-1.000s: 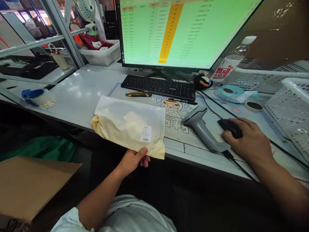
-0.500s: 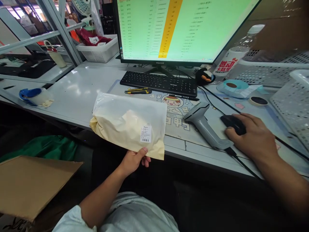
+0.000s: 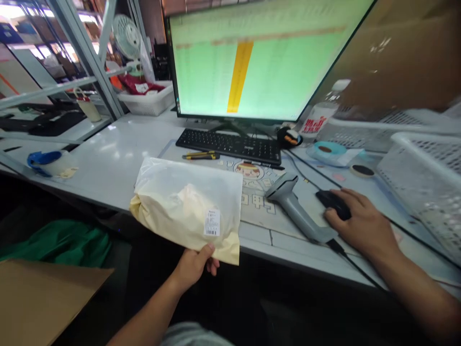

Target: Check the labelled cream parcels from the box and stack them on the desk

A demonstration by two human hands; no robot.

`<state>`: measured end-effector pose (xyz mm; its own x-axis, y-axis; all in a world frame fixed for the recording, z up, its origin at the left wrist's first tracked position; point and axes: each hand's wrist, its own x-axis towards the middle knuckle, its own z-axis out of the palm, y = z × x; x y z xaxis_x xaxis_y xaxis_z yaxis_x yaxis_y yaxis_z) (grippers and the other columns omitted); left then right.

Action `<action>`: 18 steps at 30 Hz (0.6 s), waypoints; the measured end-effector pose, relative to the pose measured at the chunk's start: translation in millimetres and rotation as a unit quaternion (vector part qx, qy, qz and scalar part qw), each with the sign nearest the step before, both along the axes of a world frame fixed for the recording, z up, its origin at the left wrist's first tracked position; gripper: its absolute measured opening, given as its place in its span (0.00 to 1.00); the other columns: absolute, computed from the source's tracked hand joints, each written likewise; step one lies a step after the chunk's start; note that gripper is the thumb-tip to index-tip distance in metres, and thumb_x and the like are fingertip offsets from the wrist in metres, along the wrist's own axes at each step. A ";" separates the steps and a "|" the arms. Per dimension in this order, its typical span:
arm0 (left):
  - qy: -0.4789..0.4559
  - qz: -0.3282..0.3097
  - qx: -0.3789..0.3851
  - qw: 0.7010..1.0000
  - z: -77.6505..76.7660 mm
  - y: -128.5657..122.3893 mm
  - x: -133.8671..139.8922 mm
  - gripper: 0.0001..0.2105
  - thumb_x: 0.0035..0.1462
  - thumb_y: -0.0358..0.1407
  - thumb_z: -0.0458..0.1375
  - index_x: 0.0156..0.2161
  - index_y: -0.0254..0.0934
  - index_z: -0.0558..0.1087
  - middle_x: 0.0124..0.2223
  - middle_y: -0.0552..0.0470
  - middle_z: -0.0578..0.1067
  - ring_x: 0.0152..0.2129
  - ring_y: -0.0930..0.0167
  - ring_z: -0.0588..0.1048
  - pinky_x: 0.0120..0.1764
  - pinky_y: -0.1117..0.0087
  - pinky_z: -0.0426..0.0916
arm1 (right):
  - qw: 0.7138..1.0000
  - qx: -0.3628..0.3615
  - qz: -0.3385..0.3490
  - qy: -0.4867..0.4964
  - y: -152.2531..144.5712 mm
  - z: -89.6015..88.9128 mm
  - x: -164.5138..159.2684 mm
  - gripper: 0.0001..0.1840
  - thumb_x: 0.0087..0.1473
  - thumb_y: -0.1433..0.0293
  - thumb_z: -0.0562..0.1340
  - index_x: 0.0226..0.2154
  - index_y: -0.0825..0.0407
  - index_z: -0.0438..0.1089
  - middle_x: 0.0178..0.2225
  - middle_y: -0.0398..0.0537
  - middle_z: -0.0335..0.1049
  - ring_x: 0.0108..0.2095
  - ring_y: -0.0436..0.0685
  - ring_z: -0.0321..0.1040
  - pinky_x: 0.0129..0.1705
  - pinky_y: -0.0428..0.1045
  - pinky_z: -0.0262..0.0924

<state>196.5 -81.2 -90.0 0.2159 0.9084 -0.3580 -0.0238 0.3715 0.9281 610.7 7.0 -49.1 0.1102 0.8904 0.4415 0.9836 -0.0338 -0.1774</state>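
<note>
My left hand (image 3: 196,264) grips the near edge of a clear plastic bag (image 3: 187,206) with a pale yellow garment inside and a small barcode label (image 3: 212,222); the bag rests partly on the desk edge. My right hand (image 3: 360,223) lies over a black computer mouse (image 3: 333,203) on the desk. A grey barcode scanner (image 3: 293,206) lies between the bag and the mouse. A monitor (image 3: 259,62) with a green spreadsheet stands behind a black keyboard (image 3: 228,144).
White mesh baskets (image 3: 425,182) stand at the right, another white basket (image 3: 146,98) with red items at the back left. A tape dispenser (image 3: 48,162), a yellow utility knife (image 3: 200,155), a label roll (image 3: 326,151), a bottle (image 3: 320,117) and a cardboard sheet (image 3: 43,298) are around.
The view has tilted up, so everything sits lower in the frame and the screen is blurred. Both hands keep their hold on the bag and the mouse.
</note>
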 end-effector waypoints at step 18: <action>-0.009 0.001 0.011 1.000 -19.3 2.8 0.0 0.41 0.46 0.77 0.56 0.23 0.34 0.76 0.20 0.46 0.71 0.23 0.66 0.71 0.36 0.65 0.67 | 0.998 0.033 -0.031 0.044 6.8 -4.0 13.3 0.34 0.59 0.47 0.50 0.59 0.46 0.67 0.64 0.55 0.64 0.55 0.75 0.71 0.54 0.68 0.72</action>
